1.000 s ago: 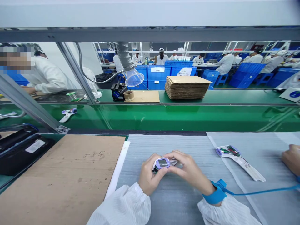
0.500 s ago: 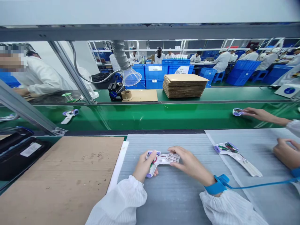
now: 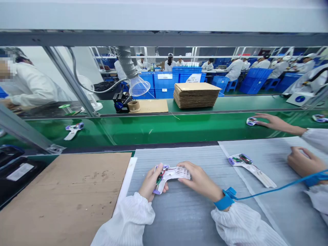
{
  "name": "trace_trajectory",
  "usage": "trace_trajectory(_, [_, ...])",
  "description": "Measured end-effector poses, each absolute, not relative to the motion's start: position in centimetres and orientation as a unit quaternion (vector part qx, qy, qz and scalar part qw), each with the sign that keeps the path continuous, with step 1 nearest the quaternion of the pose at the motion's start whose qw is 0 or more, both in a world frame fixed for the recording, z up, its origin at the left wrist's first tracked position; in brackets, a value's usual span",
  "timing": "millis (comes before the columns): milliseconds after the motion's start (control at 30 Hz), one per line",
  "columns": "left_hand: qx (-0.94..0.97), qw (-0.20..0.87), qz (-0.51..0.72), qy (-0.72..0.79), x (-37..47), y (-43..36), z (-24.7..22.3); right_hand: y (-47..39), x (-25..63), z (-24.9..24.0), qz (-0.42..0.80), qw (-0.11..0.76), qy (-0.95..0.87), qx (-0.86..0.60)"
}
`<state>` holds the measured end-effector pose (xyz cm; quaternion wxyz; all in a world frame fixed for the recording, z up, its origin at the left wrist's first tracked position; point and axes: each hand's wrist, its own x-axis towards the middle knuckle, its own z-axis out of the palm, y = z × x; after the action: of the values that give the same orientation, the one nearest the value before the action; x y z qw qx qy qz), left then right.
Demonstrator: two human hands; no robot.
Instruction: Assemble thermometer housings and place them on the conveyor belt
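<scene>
Lying leftmost, kinda stained: flat brown cardboard sheet (image 3: 64, 184) | left hand (image 3: 149, 181): fingers clamped on a white-and-purple gun-shaped plastic shell (image 3: 170, 173), wiring exposed, held over greyish sheeting (image 3: 174, 215) | right hand (image 3: 199, 178): handle end pinched, blue strap (image 3: 224, 200) worn | similar opened shell (image 3: 249, 166) parked further right

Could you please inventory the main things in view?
Smooth flat belt: one, green, across the middle.
Thin foam-like sheets: at least two, pale grey, near centre and right.
Gun-shaped plastic housings: at least five, white and purple; one held, one on right sheet, others on belt.
Flat cardboard sheet: one, brown, near left.
Cardboard stack: one, brown, beyond belt.
Round tape roll: one, brown, left of stack.
Plastic crates: several, blue, background.
Co-workers: several, white-coated, background and sides.
Left hand: one, white-sleeved, at held housing's head.
Right hand: one, white-sleeved, at its handle.
</scene>
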<state>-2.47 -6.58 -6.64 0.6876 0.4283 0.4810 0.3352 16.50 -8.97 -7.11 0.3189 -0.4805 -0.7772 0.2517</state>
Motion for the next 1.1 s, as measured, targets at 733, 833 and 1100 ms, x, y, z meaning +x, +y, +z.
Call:
trace_trajectory(733, [0.325,0.771,0.319,0.445,-3.4,-5.7,-6.9,-8.9,16.5,-6.7,0.267,0.375,-0.773,-0.436])
trace_trajectory(833, [0.330,0.773,0.331,0.429,-3.6,-5.6,-6.9,-8.4,19.2,-6.8,0.200,0.375,-0.749,-0.508])
trace_trajectory(1100, [0.397,0.737,0.337,0.431,-3.3,-5.7,-6.6,-10.6,36.1,-8.4,0.007,0.380,-0.548,-0.745])
